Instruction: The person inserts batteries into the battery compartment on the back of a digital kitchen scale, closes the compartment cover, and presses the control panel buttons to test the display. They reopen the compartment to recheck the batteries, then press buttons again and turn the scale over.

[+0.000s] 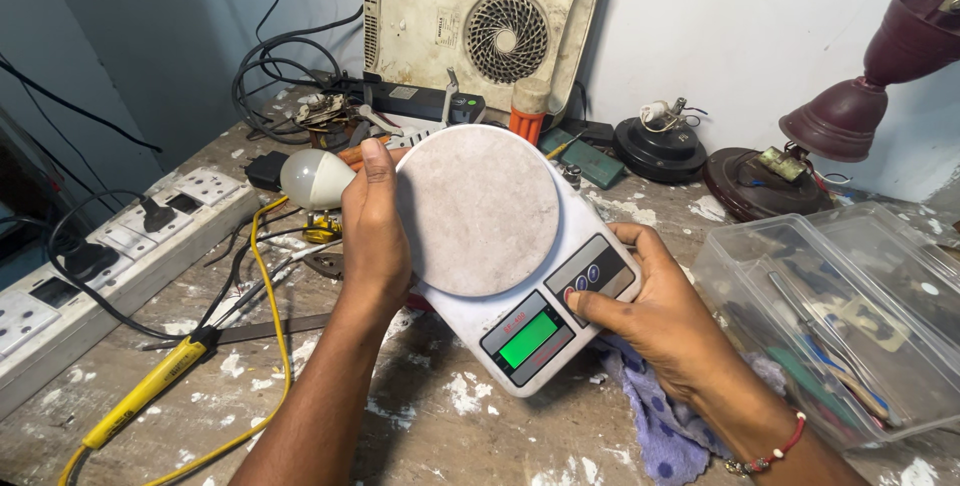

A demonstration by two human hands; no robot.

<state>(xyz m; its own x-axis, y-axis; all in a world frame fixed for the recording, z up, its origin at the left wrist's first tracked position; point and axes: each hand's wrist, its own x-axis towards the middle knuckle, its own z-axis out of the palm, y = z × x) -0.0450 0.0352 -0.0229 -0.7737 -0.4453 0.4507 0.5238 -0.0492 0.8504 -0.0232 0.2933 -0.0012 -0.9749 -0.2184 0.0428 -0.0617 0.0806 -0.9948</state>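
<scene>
a white kitchen scale [520,266] with a round pale platform is held tilted above the paint-flecked workbench [440,436], its green display lit at the near end. the left hand [372,231] wraps the scale's left edge, fingers laid along the rim of the round platform and the palm closed against its side. the right hand [660,321] cups the scale's right side from below, fingers curled under the body, while the thumb presses on the button panel beside the display; which button it touches is hard to tell.

just left of the scale, behind the left hand, lies a white bulb [312,178]. further left of the scale sits a white power strip [110,246], and a yellow-handled tool [150,386] lies nearer. under the scale's right corner shows a purple dotted cloth [660,426]. right of the scale stands a clear plastic box [840,316] of small tools.
</scene>
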